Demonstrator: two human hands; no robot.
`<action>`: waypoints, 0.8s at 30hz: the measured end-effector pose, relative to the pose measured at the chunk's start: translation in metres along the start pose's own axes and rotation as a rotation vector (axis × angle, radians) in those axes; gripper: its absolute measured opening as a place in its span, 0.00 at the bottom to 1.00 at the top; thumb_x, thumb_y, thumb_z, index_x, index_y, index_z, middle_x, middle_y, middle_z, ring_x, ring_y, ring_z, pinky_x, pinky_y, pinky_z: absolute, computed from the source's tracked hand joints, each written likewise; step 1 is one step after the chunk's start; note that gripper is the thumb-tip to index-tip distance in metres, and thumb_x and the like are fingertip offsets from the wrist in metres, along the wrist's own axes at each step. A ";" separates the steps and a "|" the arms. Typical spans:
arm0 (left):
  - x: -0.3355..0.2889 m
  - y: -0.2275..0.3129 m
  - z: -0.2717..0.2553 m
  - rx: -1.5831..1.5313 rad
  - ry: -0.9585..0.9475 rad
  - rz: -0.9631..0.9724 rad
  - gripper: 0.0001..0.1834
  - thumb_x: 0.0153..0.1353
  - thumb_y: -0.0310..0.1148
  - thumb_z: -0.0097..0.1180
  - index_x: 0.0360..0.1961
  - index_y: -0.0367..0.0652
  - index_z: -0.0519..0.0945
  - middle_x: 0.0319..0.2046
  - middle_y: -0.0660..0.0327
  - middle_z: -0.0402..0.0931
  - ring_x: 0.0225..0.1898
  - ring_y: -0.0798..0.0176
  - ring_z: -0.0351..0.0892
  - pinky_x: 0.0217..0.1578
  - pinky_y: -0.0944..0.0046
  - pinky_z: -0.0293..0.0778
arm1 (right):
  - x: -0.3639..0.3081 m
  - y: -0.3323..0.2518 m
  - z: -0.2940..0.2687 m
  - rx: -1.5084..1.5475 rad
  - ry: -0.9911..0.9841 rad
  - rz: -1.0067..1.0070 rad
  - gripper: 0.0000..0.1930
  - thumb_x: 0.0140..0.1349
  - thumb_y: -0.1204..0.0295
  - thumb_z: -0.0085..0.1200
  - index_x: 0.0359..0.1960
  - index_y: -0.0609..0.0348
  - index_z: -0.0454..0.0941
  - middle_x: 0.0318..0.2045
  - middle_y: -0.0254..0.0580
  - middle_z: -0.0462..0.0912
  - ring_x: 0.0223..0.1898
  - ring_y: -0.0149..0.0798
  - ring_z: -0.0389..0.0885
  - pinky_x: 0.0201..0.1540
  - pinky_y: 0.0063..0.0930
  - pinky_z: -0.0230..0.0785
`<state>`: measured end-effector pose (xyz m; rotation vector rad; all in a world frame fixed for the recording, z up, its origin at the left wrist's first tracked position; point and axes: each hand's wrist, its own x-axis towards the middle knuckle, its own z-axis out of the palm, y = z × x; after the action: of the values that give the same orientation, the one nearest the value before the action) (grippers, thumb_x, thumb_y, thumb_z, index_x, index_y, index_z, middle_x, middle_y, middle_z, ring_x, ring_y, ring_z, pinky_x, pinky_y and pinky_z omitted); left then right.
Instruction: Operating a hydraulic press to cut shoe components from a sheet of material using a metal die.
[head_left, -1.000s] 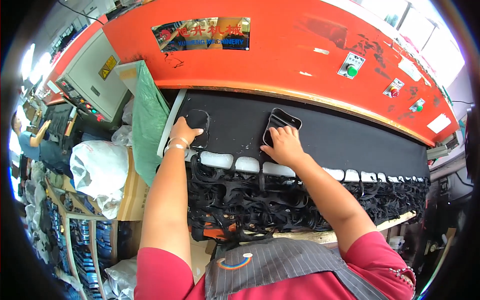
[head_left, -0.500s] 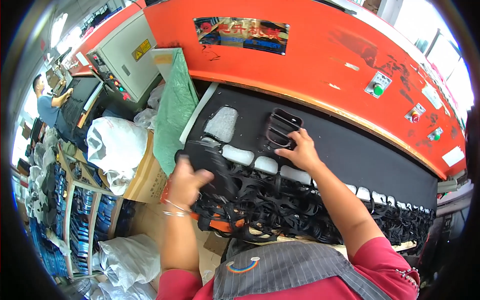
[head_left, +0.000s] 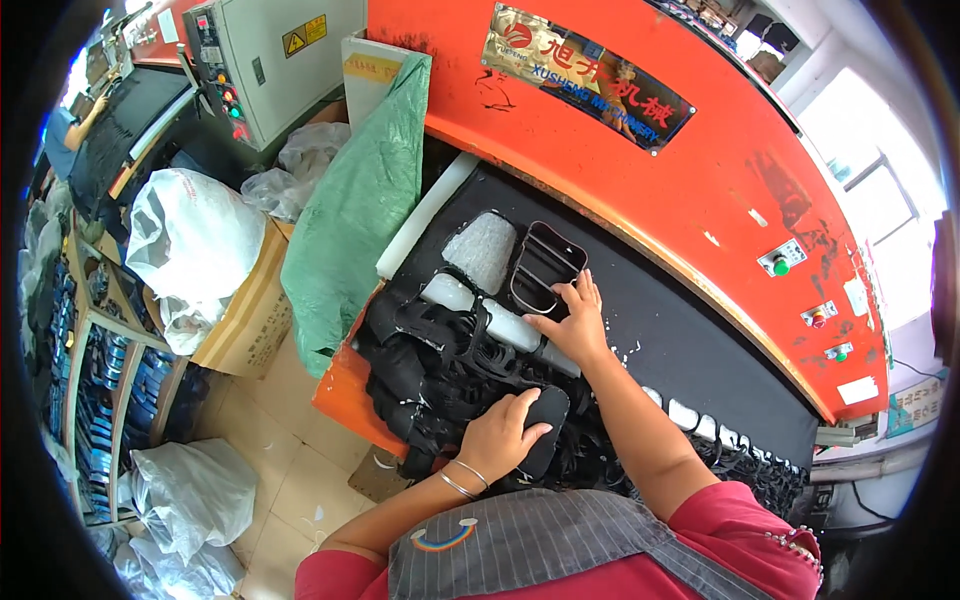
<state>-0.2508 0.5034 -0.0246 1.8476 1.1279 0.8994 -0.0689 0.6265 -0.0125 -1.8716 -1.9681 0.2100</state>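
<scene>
My right hand (head_left: pixel 574 325) has its thumb and fingers closed on the near rim of a cutting die (head_left: pixel 549 263), a dark metal frame with crossbars. The die rests on a black sheet (head_left: pixel 650 315), right beside a pale grey-white cut-out area (head_left: pixel 480 252). Lower down and nearer my body, my left hand (head_left: pixel 500 435) grips a flat black rounded piece (head_left: pixel 547 430). Beneath that piece lies a heap of black cut scraps and loops (head_left: pixel 430 340), which hangs along the front edge. Pale cut-outs (head_left: pixel 510 327) run in a row between heap and sheet.
A large orange machine body (head_left: pixel 720 160) with push buttons rises behind the sheet. To the left are a green plastic sheet (head_left: pixel 355 220), a carton (head_left: pixel 240 320) with a white bag (head_left: pixel 190 235), and racks (head_left: pixel 100 400). Another person (head_left: pixel 65 130) stands at the far left.
My right hand has shifted the die left, close to the pale cut-out area. My left hand has brought the black piece rightward and nearer my body. The whole view has turned.
</scene>
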 end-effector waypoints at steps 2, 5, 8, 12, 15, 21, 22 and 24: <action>-0.002 -0.002 0.000 0.119 0.051 0.081 0.29 0.54 0.44 0.65 0.53 0.44 0.71 0.38 0.57 0.75 0.33 0.51 0.78 0.34 0.56 0.76 | 0.001 0.001 0.001 -0.024 -0.002 0.004 0.33 0.42 0.53 0.72 0.48 0.60 0.76 0.64 0.70 0.59 0.69 0.66 0.50 0.68 0.49 0.48; 0.004 -0.003 0.000 0.297 0.156 0.234 0.26 0.52 0.43 0.65 0.51 0.47 0.74 0.42 0.59 0.71 0.38 0.53 0.74 0.37 0.55 0.73 | 0.002 0.005 0.001 -0.017 0.022 -0.017 0.34 0.43 0.52 0.71 0.48 0.60 0.76 0.64 0.72 0.58 0.69 0.66 0.50 0.69 0.49 0.46; 0.012 0.000 0.005 0.437 0.172 0.285 0.23 0.52 0.44 0.65 0.48 0.49 0.76 0.46 0.59 0.69 0.45 0.52 0.70 0.44 0.53 0.68 | 0.004 0.010 -0.003 -0.079 0.040 -0.058 0.35 0.45 0.51 0.70 0.52 0.58 0.74 0.64 0.73 0.58 0.69 0.67 0.49 0.69 0.50 0.45; 0.016 0.010 0.019 0.416 0.038 0.170 0.21 0.50 0.44 0.66 0.44 0.49 0.77 0.46 0.59 0.70 0.47 0.51 0.69 0.47 0.51 0.64 | -0.021 0.015 -0.048 0.092 -0.084 -0.008 0.46 0.48 0.45 0.65 0.67 0.51 0.59 0.66 0.73 0.53 0.68 0.69 0.49 0.68 0.53 0.46; 0.047 0.045 0.019 0.386 0.059 0.245 0.25 0.47 0.43 0.68 0.46 0.45 0.75 0.48 0.56 0.70 0.48 0.48 0.70 0.49 0.50 0.65 | -0.061 0.067 -0.119 0.145 0.152 -0.177 0.45 0.51 0.48 0.65 0.66 0.57 0.59 0.67 0.65 0.55 0.69 0.64 0.52 0.66 0.53 0.50; 0.092 0.091 0.049 0.184 0.094 0.451 0.14 0.53 0.35 0.65 0.39 0.42 0.79 0.39 0.55 0.76 0.43 0.49 0.74 0.47 0.54 0.70 | -0.136 0.173 -0.182 0.074 0.827 0.015 0.32 0.60 0.65 0.59 0.63 0.64 0.62 0.66 0.56 0.61 0.69 0.54 0.55 0.69 0.44 0.47; 0.102 0.103 0.068 0.089 -0.014 0.451 0.12 0.53 0.34 0.64 0.38 0.43 0.80 0.38 0.54 0.77 0.42 0.48 0.76 0.46 0.54 0.71 | -0.146 0.206 -0.198 -0.028 1.029 -0.015 0.30 0.63 0.61 0.54 0.63 0.65 0.63 0.65 0.54 0.62 0.68 0.51 0.57 0.69 0.45 0.48; 0.132 0.145 0.109 0.017 -0.330 0.507 0.13 0.56 0.38 0.60 0.39 0.42 0.81 0.37 0.52 0.78 0.42 0.46 0.78 0.44 0.53 0.73 | -0.178 0.257 -0.262 -0.002 1.211 0.133 0.25 0.72 0.61 0.39 0.63 0.66 0.63 0.65 0.51 0.62 0.68 0.46 0.57 0.70 0.42 0.45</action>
<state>-0.0571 0.5529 0.0758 2.2414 0.4711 0.8111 0.2729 0.4289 0.0909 -1.5008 -0.9875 -0.7241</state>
